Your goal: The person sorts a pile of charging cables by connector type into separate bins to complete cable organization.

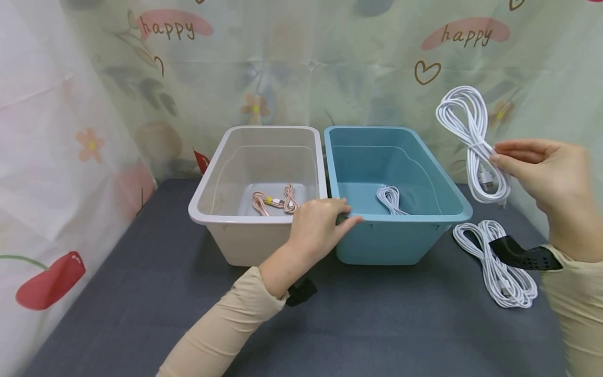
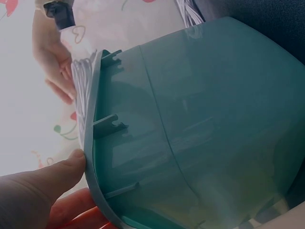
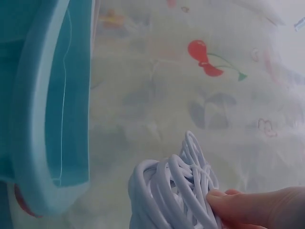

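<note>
My right hand (image 1: 548,170) pinches a coiled white USB cable (image 1: 471,136) between thumb and fingers, raised to the right of the blue bin (image 1: 377,238). In the right wrist view the coil (image 3: 174,191) hangs from the fingertips, beside the bin's rim (image 3: 35,119). My left hand (image 1: 317,222) holds the blue bin's near left rim, thumb and fingers on either side of it, as the left wrist view also shows. Inside the blue bin lies another white cable (image 1: 390,199), partly hidden by the front rim.
Left of the blue bin stands a beige bin (image 1: 259,238) with pink cables (image 1: 289,201) in it. More coiled white cables (image 1: 499,267) lie on the dark tabletop (image 1: 377,324) at the right, under my right wrist. A patterned curtain (image 1: 292,63) hangs behind.
</note>
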### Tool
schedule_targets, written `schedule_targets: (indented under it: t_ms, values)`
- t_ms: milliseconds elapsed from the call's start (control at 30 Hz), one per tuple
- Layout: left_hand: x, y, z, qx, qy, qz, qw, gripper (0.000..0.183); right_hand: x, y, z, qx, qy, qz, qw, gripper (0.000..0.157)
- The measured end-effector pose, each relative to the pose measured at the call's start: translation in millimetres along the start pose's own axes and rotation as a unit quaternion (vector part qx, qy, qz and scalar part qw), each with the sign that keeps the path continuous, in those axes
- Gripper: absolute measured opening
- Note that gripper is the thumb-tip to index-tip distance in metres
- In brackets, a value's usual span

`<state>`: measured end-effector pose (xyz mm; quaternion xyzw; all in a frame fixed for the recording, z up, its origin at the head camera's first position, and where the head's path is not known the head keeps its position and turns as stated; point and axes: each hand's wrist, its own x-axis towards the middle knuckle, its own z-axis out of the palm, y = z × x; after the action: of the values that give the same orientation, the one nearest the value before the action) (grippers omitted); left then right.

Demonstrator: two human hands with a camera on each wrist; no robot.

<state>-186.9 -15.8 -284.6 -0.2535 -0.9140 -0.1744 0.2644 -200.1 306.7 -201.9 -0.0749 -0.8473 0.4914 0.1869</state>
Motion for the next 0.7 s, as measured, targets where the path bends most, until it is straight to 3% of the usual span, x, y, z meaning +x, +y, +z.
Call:
schedule_targets:
  t_ms: [267, 700]
  values:
    - [-0.1, 0.0, -0.8, -0.001, -0.005, -0.002, 1.0000, 0.032, 10, -14, 13.9, 0.027, -0.025, -0.038, 0.999, 0.020]
    - [-0.2, 0.2, 0.2, 0.003, 0.004, 0.001, 1.0000, 0.032, 28, -31, 35.4, 0.031, -0.068, -0.049, 0.996, 0.014]
